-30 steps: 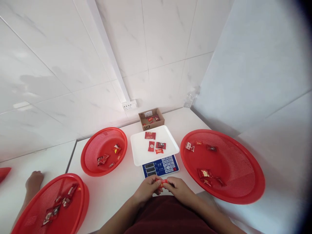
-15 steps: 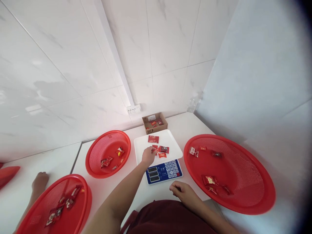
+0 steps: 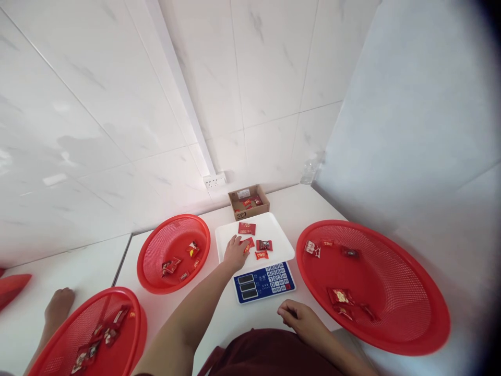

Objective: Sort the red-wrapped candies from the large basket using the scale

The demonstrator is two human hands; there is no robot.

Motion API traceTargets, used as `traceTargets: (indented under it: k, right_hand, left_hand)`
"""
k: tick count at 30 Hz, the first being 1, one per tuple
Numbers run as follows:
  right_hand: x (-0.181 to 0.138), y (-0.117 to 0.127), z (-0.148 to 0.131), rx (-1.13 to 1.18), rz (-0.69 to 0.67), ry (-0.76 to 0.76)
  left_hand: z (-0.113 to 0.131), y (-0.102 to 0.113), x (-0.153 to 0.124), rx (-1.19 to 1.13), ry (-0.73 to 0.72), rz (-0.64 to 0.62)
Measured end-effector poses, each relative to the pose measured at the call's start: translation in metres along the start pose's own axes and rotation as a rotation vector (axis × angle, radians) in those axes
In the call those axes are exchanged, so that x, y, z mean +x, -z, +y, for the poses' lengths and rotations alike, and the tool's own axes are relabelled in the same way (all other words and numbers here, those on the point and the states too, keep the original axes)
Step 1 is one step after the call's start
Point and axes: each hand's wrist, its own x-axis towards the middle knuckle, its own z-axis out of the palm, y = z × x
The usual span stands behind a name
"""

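My left hand (image 3: pixel 235 256) rests over the white weighing tray (image 3: pixel 277 230) of a scale, fingers apart and touching a small red-wrapped candy (image 3: pixel 248 243) beside the fingertips. Farther up the tray lies a larger red packet (image 3: pixel 247 228). To the right are a dark-and-red wrapped candy (image 3: pixel 264 245) and a small red candy (image 3: pixel 261 255). Below the tray shows the scale's blue keypad panel (image 3: pixel 265 282) with its dark displays. My right hand (image 3: pixel 297 317) is curled closed near the table's front edge, with nothing visible in it.
Red mesh baskets with a few wrapped candies stand at the right (image 3: pixel 391 324), left (image 3: pixel 156 235) and lower left (image 3: pixel 133 334). Behind the tray sits a cardboard box (image 3: pixel 250 211) with candies. A clear plastic bottle (image 3: pixel 308 172) stands in the corner. Another person's hand (image 3: pixel 59 307) is at far left.
My left hand has moved a little left and its fingers have spread. The small candies on the tray now lie farther apart. The right hand stays curled; the view has tilted slightly.
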Motion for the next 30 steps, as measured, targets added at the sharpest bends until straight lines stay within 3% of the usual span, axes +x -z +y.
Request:
traceTargets:
  k: [6, 13, 21, 30]
  right_hand:
    - [0.004, -0.001, -0.001, -0.019, -0.022, 0.014]
    - [0.005, 0.000, -0.001, -0.003, -0.021, 0.018]
    - [0.004, 0.001, 0.001, -0.009, -0.010, 0.010]
    - [0.001, 0.004, 0.002, 0.002, 0.029, -0.025]
  left_hand:
    - [-0.001, 0.004, -0.004, 0.007, 0.034, 0.042]
    - [-0.001, -0.006, 0.000, -0.085, 0.052, 0.034]
    - [0.010, -0.004, 0.022, -0.077, 0.004, 0.043]
    - [0.016, 0.001, 0.043, 0.116, -0.002, -0.172]
